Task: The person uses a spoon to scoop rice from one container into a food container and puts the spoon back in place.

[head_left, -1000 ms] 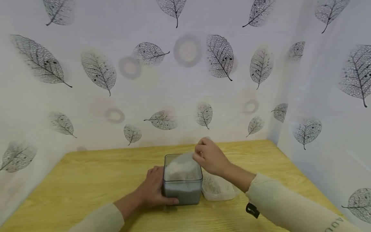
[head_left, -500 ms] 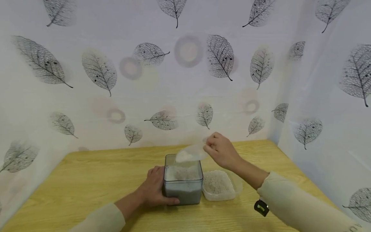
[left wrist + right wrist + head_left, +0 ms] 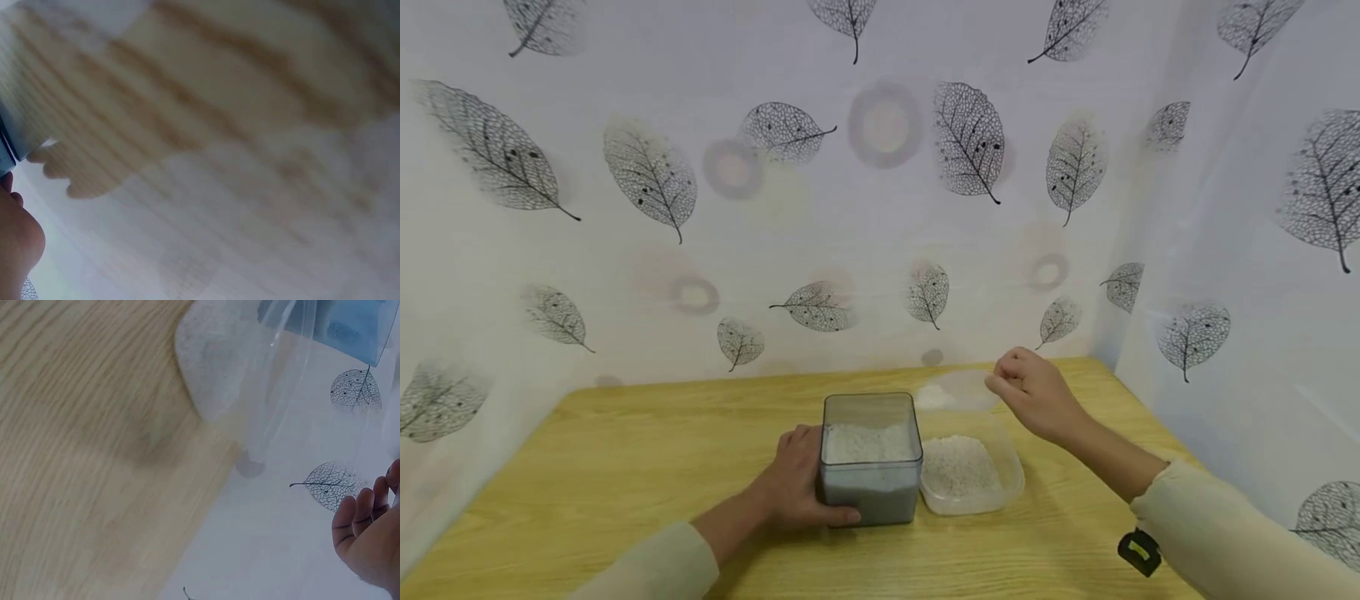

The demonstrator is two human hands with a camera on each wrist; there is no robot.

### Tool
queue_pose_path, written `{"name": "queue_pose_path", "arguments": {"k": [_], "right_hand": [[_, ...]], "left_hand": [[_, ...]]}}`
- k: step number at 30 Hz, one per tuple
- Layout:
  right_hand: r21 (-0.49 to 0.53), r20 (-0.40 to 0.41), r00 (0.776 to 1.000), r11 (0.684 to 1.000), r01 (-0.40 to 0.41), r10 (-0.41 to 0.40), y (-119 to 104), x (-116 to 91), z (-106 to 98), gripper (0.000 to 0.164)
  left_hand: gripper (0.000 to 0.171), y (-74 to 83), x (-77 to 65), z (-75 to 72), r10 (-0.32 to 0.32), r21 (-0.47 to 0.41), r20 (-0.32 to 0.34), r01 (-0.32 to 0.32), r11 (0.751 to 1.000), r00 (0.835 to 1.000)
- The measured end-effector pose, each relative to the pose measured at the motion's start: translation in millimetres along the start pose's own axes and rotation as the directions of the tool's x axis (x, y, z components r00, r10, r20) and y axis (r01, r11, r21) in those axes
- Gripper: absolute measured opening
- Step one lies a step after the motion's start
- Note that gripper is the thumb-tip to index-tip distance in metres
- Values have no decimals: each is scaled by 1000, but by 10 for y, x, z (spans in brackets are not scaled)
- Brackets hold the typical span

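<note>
A see-through grey square container (image 3: 871,496) partly filled with white rice (image 3: 868,443) stands mid-table. My left hand (image 3: 797,483) grips its left side, thumb across the front; only part of this hand (image 3: 19,240) shows in the left wrist view. To the container's right sits a low clear plastic tub (image 3: 1011,487) with a heap of rice (image 3: 958,465). Above the tub's far edge, my right hand (image 3: 1037,396) pinches one end of a translucent plastic scoop (image 3: 966,387) with some white rice at its left end. Curled fingers of the right hand (image 3: 369,534) show in the right wrist view.
The wood-grain table (image 3: 662,450) ends at a leaf-printed curtain (image 3: 887,217) behind it. More curtain (image 3: 1247,250) hangs along the right side. A black wrist device (image 3: 1138,552) sits below the right sleeve.
The right hand has drawn the scoop out of the square container and moved right, over the tub's far edge. The left hand still grips the container in the same place.
</note>
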State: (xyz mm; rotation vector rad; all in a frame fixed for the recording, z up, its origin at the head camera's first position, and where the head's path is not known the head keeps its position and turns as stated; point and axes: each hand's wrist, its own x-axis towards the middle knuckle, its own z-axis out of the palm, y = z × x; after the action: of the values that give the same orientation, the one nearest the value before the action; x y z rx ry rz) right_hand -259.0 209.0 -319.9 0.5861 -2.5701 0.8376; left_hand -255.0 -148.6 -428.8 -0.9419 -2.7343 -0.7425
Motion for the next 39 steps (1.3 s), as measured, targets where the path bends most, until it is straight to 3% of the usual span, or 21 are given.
{"name": "queue_pose_path", "arguments": {"k": [8,11,13,16,20,24,27,29,32,39], "right_hand": [[-49,17,999,998,51,-50,219,-228,13,30],[-106,30,988,983,152,-150,289,-289,53,31],[-164,33,967,953,255,-253,337,-318,90,32],[-247,33,901,870,426,-432,396,-329,143,32],[-343,47,761,705,621,-647,415,-274,152,24],[-450,78,615,523,724,-785,359,-169,59,35],[-485,83,549,447,751,-832,282,-70,-47,33],[-502,65,527,429,752,-848,225,1,-109,32],[-550,6,530,440,710,-848,125,112,-182,32],[-613,-209,575,564,553,-791,-117,290,-190,31]], "left_hand": [[109,13,1,-7,-12,-4,12,12,1000,1000],[110,12,5,-9,-21,-6,21,21,1000,1000],[110,13,5,-11,-25,-7,27,25,1000,999],[110,18,3,-9,-29,-16,31,29,999,999],[109,16,-1,-5,-25,-19,31,25,1000,999],[109,13,4,-14,-21,-9,29,21,1000,999],[108,16,8,-16,-18,-9,26,18,1000,1000],[108,17,6,-13,-17,-12,23,17,1000,1000],[108,12,3,-22,-13,-19,20,14,1000,1000],[108,-1,-10,-20,0,-22,18,0,1000,1000]]}}
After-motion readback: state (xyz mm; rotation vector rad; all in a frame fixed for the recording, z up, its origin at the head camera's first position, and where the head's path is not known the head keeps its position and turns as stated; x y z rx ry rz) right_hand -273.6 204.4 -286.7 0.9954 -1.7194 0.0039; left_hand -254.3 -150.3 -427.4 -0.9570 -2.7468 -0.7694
